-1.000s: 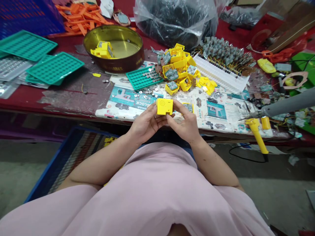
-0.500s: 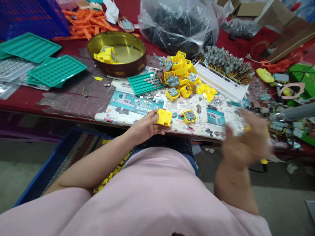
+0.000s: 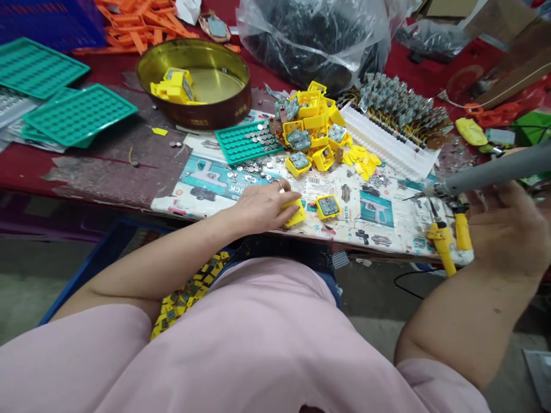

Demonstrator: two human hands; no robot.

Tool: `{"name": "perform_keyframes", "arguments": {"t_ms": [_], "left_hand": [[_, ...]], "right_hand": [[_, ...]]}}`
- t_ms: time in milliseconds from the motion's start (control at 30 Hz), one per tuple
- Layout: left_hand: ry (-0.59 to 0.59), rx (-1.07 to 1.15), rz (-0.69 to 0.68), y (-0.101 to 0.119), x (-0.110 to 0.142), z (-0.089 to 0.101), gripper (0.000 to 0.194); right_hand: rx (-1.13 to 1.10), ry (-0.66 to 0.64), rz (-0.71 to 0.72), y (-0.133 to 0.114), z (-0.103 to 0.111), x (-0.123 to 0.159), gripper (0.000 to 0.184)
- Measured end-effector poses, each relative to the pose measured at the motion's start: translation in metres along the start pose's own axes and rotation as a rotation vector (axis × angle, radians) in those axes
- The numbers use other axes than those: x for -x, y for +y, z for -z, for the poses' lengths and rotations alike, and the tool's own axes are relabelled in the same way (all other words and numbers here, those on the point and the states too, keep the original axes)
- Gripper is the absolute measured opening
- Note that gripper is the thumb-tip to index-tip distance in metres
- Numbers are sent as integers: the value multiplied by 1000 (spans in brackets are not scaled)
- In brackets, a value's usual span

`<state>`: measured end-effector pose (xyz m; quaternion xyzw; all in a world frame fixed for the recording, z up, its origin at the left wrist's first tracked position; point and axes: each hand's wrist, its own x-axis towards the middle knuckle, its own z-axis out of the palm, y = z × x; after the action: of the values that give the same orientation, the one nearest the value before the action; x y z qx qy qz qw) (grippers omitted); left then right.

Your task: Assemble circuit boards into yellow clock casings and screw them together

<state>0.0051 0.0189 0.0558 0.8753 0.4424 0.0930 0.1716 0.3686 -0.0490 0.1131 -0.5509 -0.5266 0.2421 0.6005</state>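
Observation:
My left hand [image 3: 264,207] reaches over a small yellow plastic case [image 3: 296,214] at the table's front edge, its fingers closed on the case. Part of the case is hidden under them. Just right of it, a second yellow case [image 3: 328,207] lies with a grey circuit board facing up. At the right, my right hand [image 3: 510,226] is around a grey electric screwdriver [image 3: 486,170] whose thin bit points left. The tool covers some of the fingers. Yellow-handled pliers [image 3: 443,246] lie beside that hand.
Behind the hands are a heap of yellow cases [image 3: 316,117], a green tray [image 3: 245,143] with small metal discs, and a white rack [image 3: 387,143] of wired boards. A round tin [image 3: 206,115] stands back left, near green trays [image 3: 81,115]. A plastic bag [image 3: 314,46] sits behind.
My left hand has turned from palm-up to palm-down and lowered the yellow case to the table. My right hand has moved right to the screwdriver, whose tip now reaches farther left.

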Motion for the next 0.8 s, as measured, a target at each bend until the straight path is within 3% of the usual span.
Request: {"name": "perform_keyframes", "arguments": {"t_ms": [133,200,300,400,467,600,700,800], "left_hand": [[154,15,24,-26,-16,8,37],[128,31,15,-34,-27,10,31],[16,-53,-13,-36,-44,7,23],[-24,-137,-25,-35,-56,1,16],[-5,-142,-29,-37,-59,0,13],[155,9,-1,-37,-45,7,11],[293,385,-78,-20,-20,12,16],[256,516,-130,6,6,5,24]], "right_hand": [[79,-38,119,-9,-10,1,58],[114,-51,178,-10,-18,-2,49],[65,-202,165,-10,-35,-9,45],[5,-350,175,-8,-50,-14,54],[-11,-350,244,-5,-57,-14,63],[-110,-339,360,1,-70,-5,72],[-260,-383,280,3,-87,6,54],[-366,-404,150,0,-110,16,41]]}}
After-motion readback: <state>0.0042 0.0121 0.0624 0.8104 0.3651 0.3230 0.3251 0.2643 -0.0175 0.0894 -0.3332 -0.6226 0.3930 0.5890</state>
